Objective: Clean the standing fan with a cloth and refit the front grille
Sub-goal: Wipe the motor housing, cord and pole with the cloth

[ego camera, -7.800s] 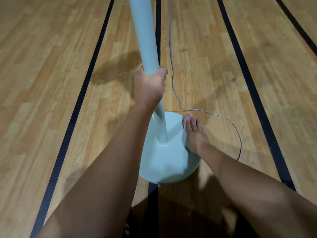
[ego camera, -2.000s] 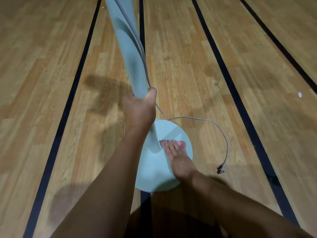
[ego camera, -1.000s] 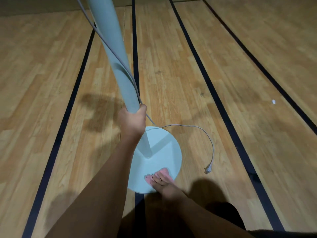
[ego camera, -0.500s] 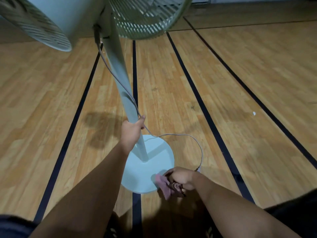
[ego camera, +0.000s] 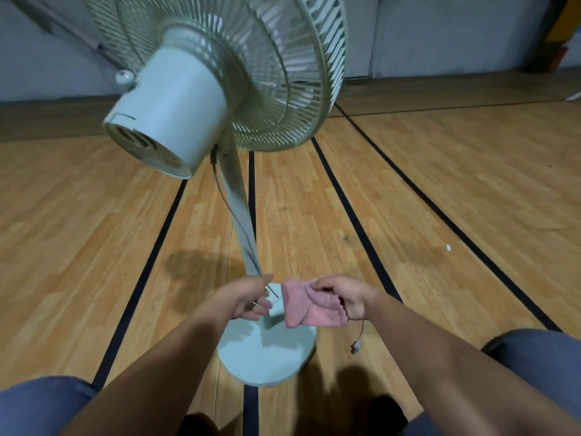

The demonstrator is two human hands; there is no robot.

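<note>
Two forearms reach forward from the bottom of the view, with blue-clad knees at both lower corners. Left hand [ego camera: 243, 298] is at the low end of the pole [ego camera: 239, 215], its fingers curled around it, though blur makes the exact contact hard to judge. Right hand [ego camera: 347, 295] pinches a pink cloth [ego camera: 309, 309], which hangs just beside the pole and above the round base [ego camera: 267, 354]. Near the base on the right, the plug [ego camera: 355, 346] of the cord lies on the wooden floor [ego camera: 424, 199]. Farther up, the motor housing [ego camera: 169, 111] points toward the camera, and behind it the grille [ego camera: 283, 67] encloses the blades. Farthest of all stands a grey wall [ego camera: 440, 33].
</note>
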